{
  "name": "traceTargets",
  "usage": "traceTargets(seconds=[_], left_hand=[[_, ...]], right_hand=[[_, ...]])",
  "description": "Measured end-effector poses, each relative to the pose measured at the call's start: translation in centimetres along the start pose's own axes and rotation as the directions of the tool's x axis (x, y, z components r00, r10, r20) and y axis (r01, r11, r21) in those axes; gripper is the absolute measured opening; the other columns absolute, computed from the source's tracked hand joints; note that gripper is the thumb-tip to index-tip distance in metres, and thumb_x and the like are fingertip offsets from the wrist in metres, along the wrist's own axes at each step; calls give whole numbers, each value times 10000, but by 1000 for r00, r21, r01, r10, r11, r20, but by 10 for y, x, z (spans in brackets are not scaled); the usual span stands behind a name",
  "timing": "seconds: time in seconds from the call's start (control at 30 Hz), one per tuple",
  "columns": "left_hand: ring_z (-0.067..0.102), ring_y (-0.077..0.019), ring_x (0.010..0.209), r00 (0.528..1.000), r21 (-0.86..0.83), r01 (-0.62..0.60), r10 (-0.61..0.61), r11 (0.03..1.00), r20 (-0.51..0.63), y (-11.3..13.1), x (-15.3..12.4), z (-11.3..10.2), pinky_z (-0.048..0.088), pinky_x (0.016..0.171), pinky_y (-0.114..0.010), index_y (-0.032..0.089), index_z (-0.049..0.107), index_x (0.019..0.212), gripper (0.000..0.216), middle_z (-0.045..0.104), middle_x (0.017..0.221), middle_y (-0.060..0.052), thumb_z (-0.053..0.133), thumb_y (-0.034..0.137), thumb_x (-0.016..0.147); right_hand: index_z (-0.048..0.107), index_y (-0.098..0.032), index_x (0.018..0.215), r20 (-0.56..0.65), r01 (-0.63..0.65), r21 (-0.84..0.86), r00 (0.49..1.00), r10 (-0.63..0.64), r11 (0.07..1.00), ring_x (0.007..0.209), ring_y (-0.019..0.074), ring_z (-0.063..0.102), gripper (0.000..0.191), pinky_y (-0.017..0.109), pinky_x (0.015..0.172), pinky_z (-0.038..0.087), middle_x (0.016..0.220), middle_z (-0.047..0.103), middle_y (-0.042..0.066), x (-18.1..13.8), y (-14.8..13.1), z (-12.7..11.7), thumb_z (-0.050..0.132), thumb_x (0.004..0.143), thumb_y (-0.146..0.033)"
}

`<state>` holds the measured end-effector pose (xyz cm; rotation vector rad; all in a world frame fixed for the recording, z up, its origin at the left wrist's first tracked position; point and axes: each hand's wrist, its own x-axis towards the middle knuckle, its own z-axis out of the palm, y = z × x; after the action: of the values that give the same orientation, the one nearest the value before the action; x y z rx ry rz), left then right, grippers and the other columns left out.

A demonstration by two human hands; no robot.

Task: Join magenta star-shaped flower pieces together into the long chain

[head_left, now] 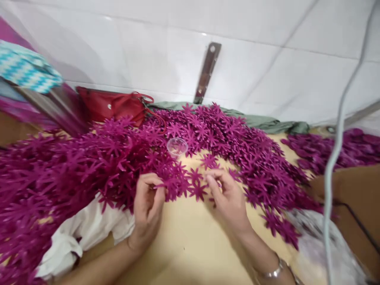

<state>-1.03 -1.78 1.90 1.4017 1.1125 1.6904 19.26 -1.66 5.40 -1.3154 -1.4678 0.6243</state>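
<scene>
Between the two bare hands, low in the view, lies a bare strip of tan table (pixel 184 241), and a thick heap of purple flowers (pixel 74 170) (flat, star-shaped cutouts with narrow petals) curves around beyond the fingertips, spreading far out to both sides. The left hand (pixel 147 206) is curled, its thumb and fingers pinched on a single flower (pixel 172 185) at the near edge of the heap, right at its fingertips. The right hand (pixel 228 198) sits just beside it, fingers bent and pointing towards the left hand, tips touching loose petals; motion blur hides whether it grips anything. A silver bracelet (pixel 274 272) circles the right wrist. Just beyond the gap between the hands, a small clear cup (pixel 177 146) stands among the flowers. Below and outside the left hand, a crumpled white cloth (pixel 86 233) lies partly under the heap. Far beyond the left hand, a red bag (pixel 114 105) rests against a white tiled wall (pixel 267 47), with a green cloth (pixel 267 122) stretched along the wall's foot beyond the right hand. Outside the right wrist lies a clear plastic bag (pixel 320 245), and a grey cable (pixel 335 158) hangs down past it, close to the camera.
</scene>
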Motion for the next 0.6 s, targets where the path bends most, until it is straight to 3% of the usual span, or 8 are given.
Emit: traceTargets(seconds=[0.07,0.13,0.23,0.3,0.37,0.43,0.47,0.6], left_hand=[[534,-177,1102,976,111,-154,169,982,-139,1,6,0,510,936,-288,233,573,1043,206,485,1167,-58,700,152,902],[460,-224,1325,966,179,-190,217,965,-142,4,8,0,480,1097,-378,243,569,1126,300,427,1346,-90,692,120,882],[401,-248,1457,972,224,-222,233,949,-21,13,-2,2,388,1229,-477,252,571,1151,295,407,1437,-98,622,88,912],[474,-245,1415,954,245,-278,237,929,183,19,-14,6,421,1213,-480,260,584,1152,290,490,1389,-98,578,71,932],[556,-228,1338,869,231,-313,180,921,461,21,-25,13,485,1158,-436,260,585,1190,323,570,1326,-102,538,53,946],[599,-208,1305,721,232,-304,64,924,690,19,-32,24,529,1117,-380,239,538,1266,351,598,1335,-117,529,71,958],[589,-219,1336,664,258,-324,24,910,748,16,-34,29,532,1119,-384,223,518,1293,359,590,1375,-137,528,85,962],[443,-296,1511,560,365,-531,-7,765,829,-3,-21,44,423,1231,-480,160,522,1329,349,507,1551,-185,488,98,987]], right_hand=[[708,-221,1011,-57,21,-56,998,-25,998,940,201,694,123,319,869,547,976,744,47,9,-7,-20,632,982,-314],[708,-218,1025,-51,25,-129,998,-32,991,963,204,689,119,334,909,530,1017,743,50,13,-10,-41,640,976,-303],[704,-220,1016,23,22,-258,1000,-17,966,924,208,689,99,346,883,525,994,746,45,7,-6,-63,630,979,-273],[704,-222,988,118,32,-379,993,14,925,911,226,688,73,373,871,520,961,748,44,-4,1,-69,635,965,-234],[709,-220,992,205,51,-528,976,69,848,936,264,683,74,415,872,516,966,747,57,-17,10,-67,672,930,-207],[709,-203,1073,230,71,-669,966,116,740,979,313,675,196,452,873,518,1025,738,90,-29,18,-59,734,878,-202],[701,-185,1122,223,74,-720,966,130,690,993,328,672,261,457,867,520,1058,727,111,-35,21,-55,745,865,-194],[697,-152,1072,187,71,-795,973,132,602,919,300,692,165,407,792,508,1022,712,123,-50,27,-43,624,927,-123]])
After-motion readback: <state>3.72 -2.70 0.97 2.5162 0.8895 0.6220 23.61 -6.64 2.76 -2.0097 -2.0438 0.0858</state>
